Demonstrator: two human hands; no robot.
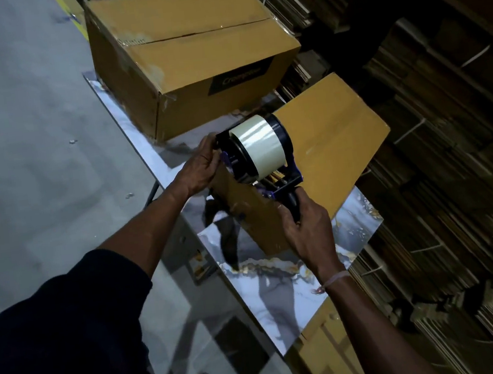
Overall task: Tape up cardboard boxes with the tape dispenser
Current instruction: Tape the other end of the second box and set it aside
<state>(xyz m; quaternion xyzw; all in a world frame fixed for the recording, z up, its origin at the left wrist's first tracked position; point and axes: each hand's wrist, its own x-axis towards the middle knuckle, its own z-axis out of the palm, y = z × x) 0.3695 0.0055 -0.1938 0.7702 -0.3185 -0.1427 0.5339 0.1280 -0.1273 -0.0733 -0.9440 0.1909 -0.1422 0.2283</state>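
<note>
Where the marble-patterned table (pixel 286 293) meets the grey floor at nine o'clock, the left hand (pixel 198 169) pinches the tape dispenser (pixel 261 157) at its front edge. Its wide clear roll sits in a black-and-purple frame over a flat cardboard box (pixel 327 145). At four o'clock, the right hand (pixel 306 226) has its fingers wrapped around the handle. A taped box (pixel 189 60) stands at twelve.

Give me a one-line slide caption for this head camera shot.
Right hand grips the tape dispenser over a flat box; left hand steadies its front.
</note>
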